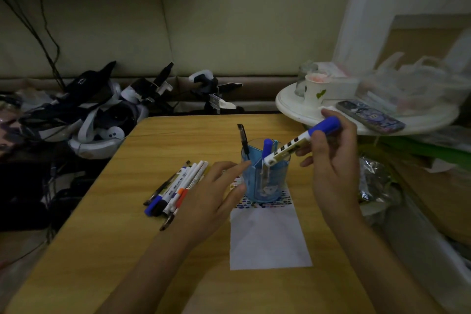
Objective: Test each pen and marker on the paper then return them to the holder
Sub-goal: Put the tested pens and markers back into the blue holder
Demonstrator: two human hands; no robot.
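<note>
Progress: testing is running partway; by my reading, fewer than half of the pens are back in the holder [265, 176].
Holder: blue and see-through, it is standing on the far end of the paper [267, 237], on the worktop [178, 135].
Returned: a black pen [243, 141] and a blue-capped marker [266, 148] are standing upright inside; whether more are in there cannot be told.
Marker in hand: a white marker [300, 141] with a blue cap is hanging tilted over the holder's rim, its white butt end pointing down toward the opening.
Right hand [331, 160]: its grip is pinching the marker near the cap, fingers curled round the barrel.
Left hand [216, 191]: its grip is spread and holding nothing, fingers reaching toward the holder's near side, just beside it; contact cannot be told.
Paper marks: rows of small coloured dabs are showing at the far end around the holder's base, which suggests several tests are done; the near part is showing no marks.
Remaining: a pile [175, 191] of pens and markers is lying on the worktop left of the paper, partly under the left hand; these probably are awaiting testing.
Next step, judged: lowering the held marker into the holder.
</note>
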